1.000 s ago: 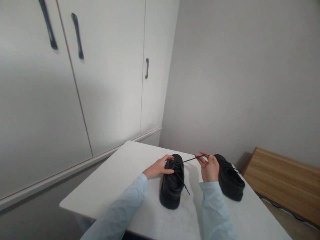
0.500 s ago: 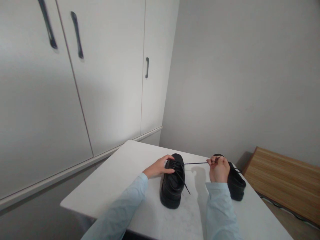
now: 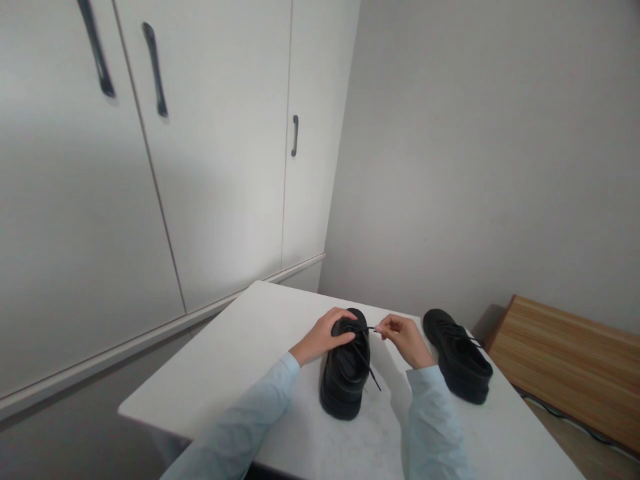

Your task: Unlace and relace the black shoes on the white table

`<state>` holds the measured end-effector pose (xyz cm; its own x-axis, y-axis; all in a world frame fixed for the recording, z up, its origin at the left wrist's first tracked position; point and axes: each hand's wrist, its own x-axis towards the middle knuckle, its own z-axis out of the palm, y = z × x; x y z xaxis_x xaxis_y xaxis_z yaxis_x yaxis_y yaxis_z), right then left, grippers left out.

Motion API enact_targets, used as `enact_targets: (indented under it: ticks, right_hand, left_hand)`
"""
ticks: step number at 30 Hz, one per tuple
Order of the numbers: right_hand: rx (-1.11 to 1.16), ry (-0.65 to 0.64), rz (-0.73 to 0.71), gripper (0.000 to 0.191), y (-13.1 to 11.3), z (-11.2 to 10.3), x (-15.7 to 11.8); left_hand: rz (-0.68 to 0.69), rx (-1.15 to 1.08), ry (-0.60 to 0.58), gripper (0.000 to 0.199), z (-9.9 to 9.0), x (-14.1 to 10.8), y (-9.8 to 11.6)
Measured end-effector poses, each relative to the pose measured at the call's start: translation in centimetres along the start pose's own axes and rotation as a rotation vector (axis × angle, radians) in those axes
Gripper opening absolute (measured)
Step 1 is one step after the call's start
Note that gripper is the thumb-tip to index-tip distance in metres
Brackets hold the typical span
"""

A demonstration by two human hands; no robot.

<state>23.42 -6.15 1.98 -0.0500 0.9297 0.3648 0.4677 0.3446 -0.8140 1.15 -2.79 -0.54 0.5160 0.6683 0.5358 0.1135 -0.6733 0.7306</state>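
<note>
A black lace-up shoe (image 3: 344, 390) rests upright on the white table, its toe pointing away from me and its opening toward me. My left hand (image 3: 327, 331) grips it from the left, thumb and fingers spanning the lacing over the tongue. Just right of the shoe, my right hand (image 3: 404, 335) pinches a black shoelace (image 3: 371, 328) close to where it leaves the eyelets. Another lace end hangs loose down the shoe's right side. The matching black shoe (image 3: 463, 365), laced, stands farther right, apart from both hands.
The white table (image 3: 220, 373) has its far edge near the grey wall (image 3: 475, 167). White cabinet doors (image 3: 230, 147) with dark handles rise on the left. A wood-grain board or furniture top (image 3: 570, 360) lies beyond the table's right edge, with a cable below it.
My right hand has come left from near the second shoe to beside the first one, and the stretched lace between hand and shoe is now short. My left hand stays on the shoe.
</note>
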Motion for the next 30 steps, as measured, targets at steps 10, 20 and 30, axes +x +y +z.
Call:
enact_targets:
  ticks: [10,20,30]
  right_hand:
    - [-0.144,-0.077,0.009,0.028,0.5,0.9,0.1]
    - [-0.079,-0.098,0.014,0.020,0.5,1.8,0.3]
    - [-0.008,-0.125,-0.005,0.017,0.4,2.6,0.3]
  left_hand:
    - [0.028,0.182,0.076,0.015,1.4,0.6,0.0]
    - [0.040,0.223,0.042,0.015,1.8,0.7,-1.1]
    - [0.005,0.190,0.015,0.013,2.3,1.0,-1.5]
